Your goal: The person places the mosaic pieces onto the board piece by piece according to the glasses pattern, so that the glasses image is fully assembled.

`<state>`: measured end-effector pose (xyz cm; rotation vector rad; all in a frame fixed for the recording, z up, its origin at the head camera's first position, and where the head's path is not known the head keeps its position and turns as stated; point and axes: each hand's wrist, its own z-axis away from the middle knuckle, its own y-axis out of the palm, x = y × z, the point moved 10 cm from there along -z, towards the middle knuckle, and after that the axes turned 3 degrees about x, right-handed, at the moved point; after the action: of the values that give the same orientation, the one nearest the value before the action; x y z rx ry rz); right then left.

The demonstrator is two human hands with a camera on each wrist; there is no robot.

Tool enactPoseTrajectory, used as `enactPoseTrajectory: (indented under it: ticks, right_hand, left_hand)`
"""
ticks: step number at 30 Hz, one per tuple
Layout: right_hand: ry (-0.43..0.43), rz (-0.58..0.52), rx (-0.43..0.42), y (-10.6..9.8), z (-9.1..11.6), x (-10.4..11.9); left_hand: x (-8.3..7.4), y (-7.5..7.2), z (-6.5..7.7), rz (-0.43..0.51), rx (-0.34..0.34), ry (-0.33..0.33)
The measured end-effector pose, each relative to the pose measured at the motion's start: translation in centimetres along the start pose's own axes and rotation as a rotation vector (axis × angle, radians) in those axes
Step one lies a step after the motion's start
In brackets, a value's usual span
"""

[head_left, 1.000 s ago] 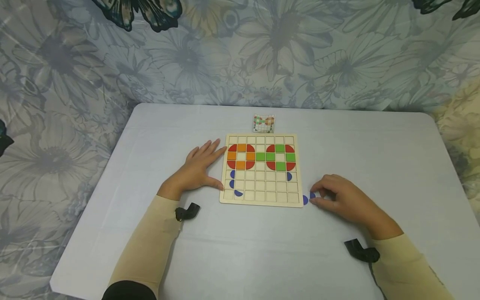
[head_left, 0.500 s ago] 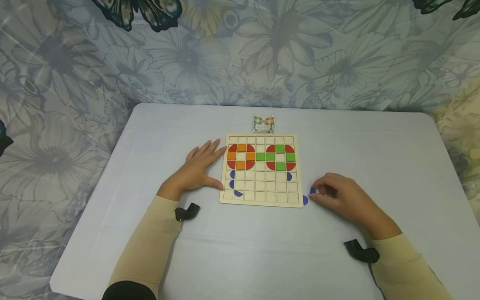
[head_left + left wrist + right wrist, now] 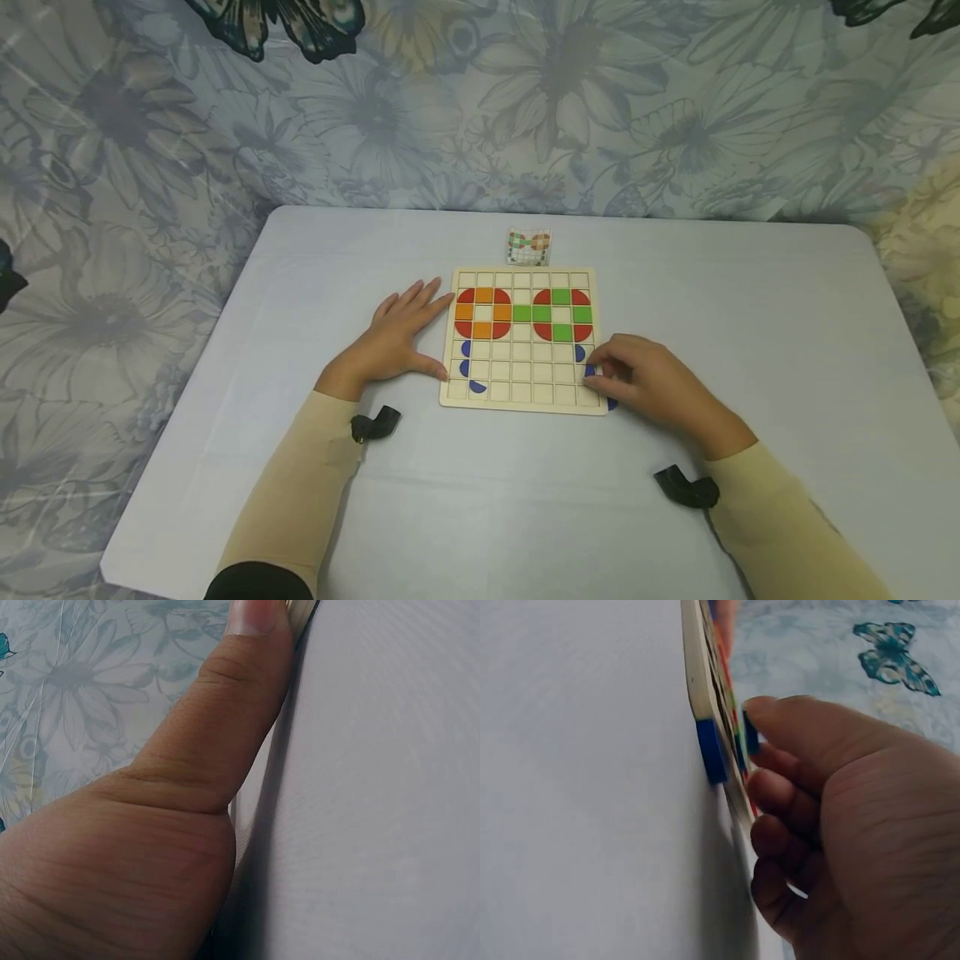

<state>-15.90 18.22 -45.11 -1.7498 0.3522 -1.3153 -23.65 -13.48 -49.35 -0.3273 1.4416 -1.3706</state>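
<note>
A wooden grid board [image 3: 522, 407] lies on the white table. Red, orange and green pieces fill parts of its upper rows in two rounded shapes, joined by green squares. My left hand [image 3: 393, 337] rests at the board's left edge with fingers spread, thumb and index tip at the rim. Between thumb and fingers my right hand [image 3: 660, 387] pinches a blue half-round piece [image 3: 751, 733] over the board's right-hand column, just below a blue piece [image 3: 580, 353] in its cell. Several blue half-rounds, such as this piece [image 3: 477, 387], sit at the lower left.
One more blue half-round piece [image 3: 711, 750] stands against the board's lower right corner, partly covered by my right hand in the head view. Behind the board lies a small pattern card [image 3: 528, 247]. A flower-printed cloth [image 3: 525, 125] hangs beyond the table.
My right hand has lifted the blue half-round piece from beside the board and carried it left, over the right-hand column. My left hand has stayed in place.
</note>
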Motion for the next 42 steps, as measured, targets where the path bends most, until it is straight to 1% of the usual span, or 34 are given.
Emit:
enactPoseTrajectory:
  ticks: [4, 10, 17, 25, 32, 38, 42]
  right_hand:
    - [0.011, -0.003, 0.007, 0.3, -0.15, -0.09]
    - [0.027, -0.02, -0.01, -0.04, 0.3, -0.66]
    - [0.043, -0.029, 0.023, 0.14, 0.49, -0.85]
    - [0.023, 0.02, 0.031, 0.55, 0.38, -0.32]
    - [0.036, 0.027, 0.039, 0.64, 0.22, -0.22]
    - [0.043, 0.001, 0.028, 0.58, 0.34, -0.28]
    - [0.058, -0.05, -0.003, 0.41, 0.52, -0.74]
  left_hand:
    - [-0.13, -0.1, 0.0, -0.002, -0.002, 0.002]
    - [-0.22, -0.13, 0.02, -0.003, -0.001, -0.004]
    - [-0.38, -0.11, 0.02, -0.004, 0.002, -0.003]
    - [-0.83, -0.4, 0.33, -0.002, 0.005, 0.012]
    - [-0.44, -0.21, 0.27, -0.013, 0.012, -0.003]
    - [-0.45, -0.25, 0.28, -0.012, 0.01, 0.001]
    - [-0.57, -0.25, 0.24, -0.012, 0.013, 0.003]
